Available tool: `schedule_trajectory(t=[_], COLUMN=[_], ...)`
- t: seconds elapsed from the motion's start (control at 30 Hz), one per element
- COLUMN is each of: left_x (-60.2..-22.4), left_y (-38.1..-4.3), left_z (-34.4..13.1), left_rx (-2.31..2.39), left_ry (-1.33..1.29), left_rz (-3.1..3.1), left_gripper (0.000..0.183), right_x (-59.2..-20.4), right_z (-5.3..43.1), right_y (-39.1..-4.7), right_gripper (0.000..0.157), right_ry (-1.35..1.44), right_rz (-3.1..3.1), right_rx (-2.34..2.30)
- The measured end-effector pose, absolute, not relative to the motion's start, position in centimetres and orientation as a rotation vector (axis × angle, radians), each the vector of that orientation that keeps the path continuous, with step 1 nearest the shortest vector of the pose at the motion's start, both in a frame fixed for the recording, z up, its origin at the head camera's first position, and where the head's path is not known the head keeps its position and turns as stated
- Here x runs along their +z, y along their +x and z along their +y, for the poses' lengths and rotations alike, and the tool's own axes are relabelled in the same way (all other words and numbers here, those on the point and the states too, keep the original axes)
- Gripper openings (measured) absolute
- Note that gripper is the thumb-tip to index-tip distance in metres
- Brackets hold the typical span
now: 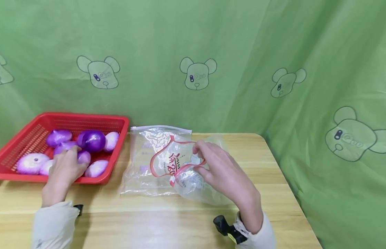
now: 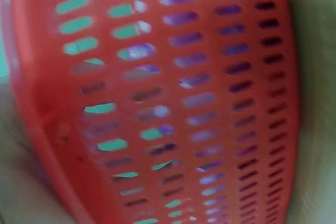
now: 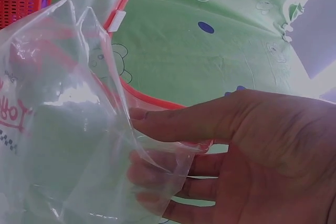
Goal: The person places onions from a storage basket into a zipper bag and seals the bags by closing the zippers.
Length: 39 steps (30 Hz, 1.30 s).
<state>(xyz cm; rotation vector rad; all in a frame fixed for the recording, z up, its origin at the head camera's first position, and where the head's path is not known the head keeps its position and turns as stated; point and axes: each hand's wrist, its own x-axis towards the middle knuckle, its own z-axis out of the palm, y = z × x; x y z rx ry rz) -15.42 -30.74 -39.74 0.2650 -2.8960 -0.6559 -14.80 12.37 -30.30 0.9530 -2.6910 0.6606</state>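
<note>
My left hand [image 1: 63, 167] reaches over the near wall of a red plastic basket [image 1: 123, 138], its fingers down among purple onions [image 1: 94, 140]. Its fingertips are right at a small onion [image 1: 84, 157]; the hand covers part of that spot, and I cannot tell if the fingers grip it. My right hand [image 1: 225, 169] holds the red-edged mouth of a clear zip bag [image 3: 63, 124], thumb on one side and fingers behind the film. That mouth gapes toward the basket, and a white slider [image 3: 116, 21] sits on its red strip.
Under the red-edged bag lies another clear bag with a pale zip strip [image 1: 162, 128]. Both are on a wooden table [image 1: 134, 221]. A green curtain [image 1: 149, 41] with bear drawings hangs behind and to the right. In the left wrist view the basket's slotted wall [image 2: 157, 103] fills most of the frame.
</note>
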Motion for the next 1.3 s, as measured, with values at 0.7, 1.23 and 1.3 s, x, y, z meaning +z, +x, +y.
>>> schedule_trajectory(t=[0.7, 1.23, 1.3], left_x=[-39.2, -35.9, -35.6], left_y=[-15.0, -13.7, -13.5], left_z=[-31.8, -30.2, -29.8], left_rx=[-0.703, -0.672, -0.676], left_ry=[0.404, 0.470, 0.451], left_rz=[-2.863, -2.672, -2.627], left_gripper=[0.071, 0.067, 0.066], right_x=[-30.2, -30.0, -30.1], right_z=[12.3, 12.7, 12.6], right_y=[-15.0, -14.9, -14.9], right_gripper=[0.041, 0.039, 0.039], right_ry=[0.901, 0.892, 0.899], right_rz=[-2.750, -2.763, -2.758], right_rx=[0.651, 0.664, 0.666])
